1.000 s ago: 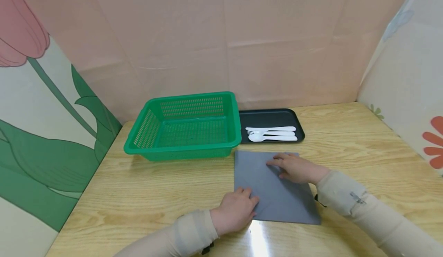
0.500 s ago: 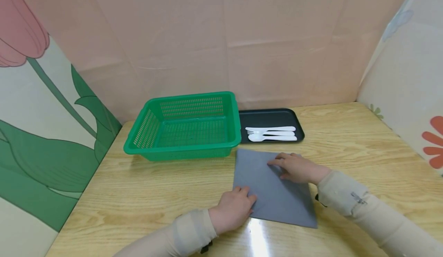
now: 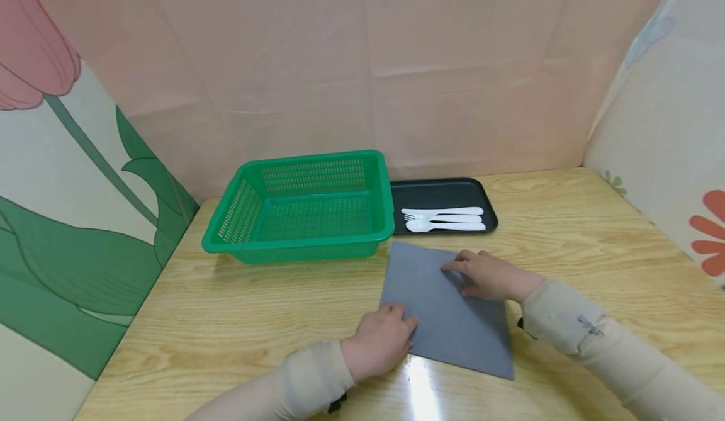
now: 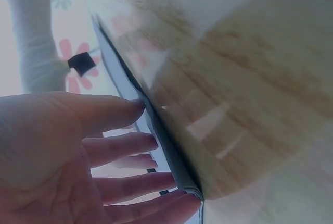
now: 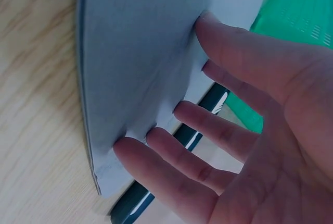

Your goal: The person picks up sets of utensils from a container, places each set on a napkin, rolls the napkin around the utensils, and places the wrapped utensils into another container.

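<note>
A folded grey cloth [image 3: 438,311] lies flat and slightly turned on the table, its layered edge showing in the left wrist view. My left hand [image 3: 378,342] is at the cloth's near left corner, its thumb and fingertips touching the edge. On the cloth's far right part, my right hand [image 3: 491,276] rests with spread fingertips. Seen from the right wrist, its fingers [image 5: 200,122] are nearly straight and press small dents into the grey cloth [image 5: 140,52]. The right hand hides part of the cloth's far right corner.
A green plastic basket [image 3: 306,243] stands behind and left of the cloth. Beside it, a black tray [image 3: 442,191] holds a white knife [image 3: 447,211], fork [image 3: 453,218] and spoon [image 3: 442,226]. Wood-grain table [image 3: 589,238] surrounds them, with a pink wall sheet [image 3: 453,94] behind.
The cloth has turned slightly clockwise under my hands, its near right corner shifting left and towards me. My left hand has moved a little left and away; the right hand has barely moved.
</note>
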